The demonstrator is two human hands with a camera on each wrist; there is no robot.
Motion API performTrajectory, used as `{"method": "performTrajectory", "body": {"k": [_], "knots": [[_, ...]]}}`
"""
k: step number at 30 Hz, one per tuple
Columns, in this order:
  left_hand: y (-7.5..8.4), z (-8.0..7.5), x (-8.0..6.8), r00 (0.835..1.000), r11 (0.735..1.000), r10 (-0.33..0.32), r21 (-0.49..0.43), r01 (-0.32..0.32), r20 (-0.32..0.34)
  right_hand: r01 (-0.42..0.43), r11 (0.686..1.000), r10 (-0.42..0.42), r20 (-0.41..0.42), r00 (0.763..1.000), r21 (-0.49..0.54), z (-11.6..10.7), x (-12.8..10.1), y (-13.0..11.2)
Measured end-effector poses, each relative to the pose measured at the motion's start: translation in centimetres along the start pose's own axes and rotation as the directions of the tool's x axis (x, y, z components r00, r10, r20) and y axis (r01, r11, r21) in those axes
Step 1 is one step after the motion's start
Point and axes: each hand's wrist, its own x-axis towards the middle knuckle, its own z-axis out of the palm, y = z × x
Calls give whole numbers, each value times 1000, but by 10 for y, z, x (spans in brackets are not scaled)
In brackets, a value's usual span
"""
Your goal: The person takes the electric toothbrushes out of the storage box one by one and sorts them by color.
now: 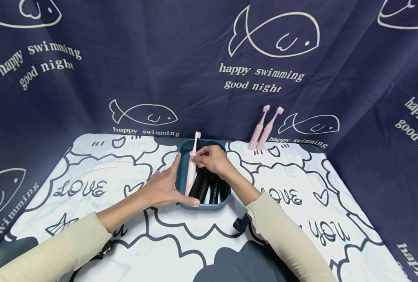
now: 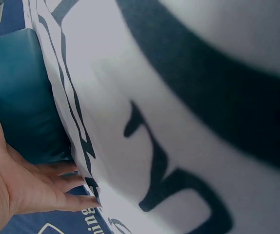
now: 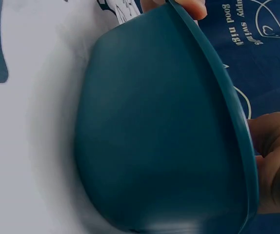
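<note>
A pale pink electric toothbrush (image 1: 191, 178) stands tilted in the left side of a blue-green plastic bin (image 1: 224, 196), brush head up above the far rim. My right hand (image 1: 210, 158) reaches over the bin and pinches the toothbrush near its neck. Along the bin's left side lies my left hand (image 1: 163, 186), its straight fingers against the outer wall and its thumb at the front rim. In the left wrist view the fingers (image 2: 67, 200) spread beside the bin's base. Several black long items (image 1: 204, 186) lie inside the bin, partly covered by my right hand.
Two more pink electric toothbrushes (image 1: 260, 133) stand upright side by side at the back right, before the dark blue curtain (image 1: 195, 78). A white cloth with black drawings (image 1: 124, 211) covers the table. A dark strap hangs by the right sleeve (image 1: 283, 231).
</note>
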Motion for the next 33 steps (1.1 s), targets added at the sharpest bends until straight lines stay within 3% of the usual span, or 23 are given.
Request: {"method": "performTrajectory", "body": {"k": [5,10,16,33], "knots": [[1,0,1,1000,1000,-2,-10,2,11,-29,982,24,31,999,189,-3,-1,4],[1,1,2,1000,1000,-3,-12,3,7,-32,971,26,29,999,236,-6,-3,6],[0,1,2,1000,1000,-1,-19,1,-5,34,941,-45,25,999,336,-10,-8,10],[1,-1,1,1000,1000,-20,-2,20,7,226,850,-168,-163,972,475,-14,-12,19]]}}
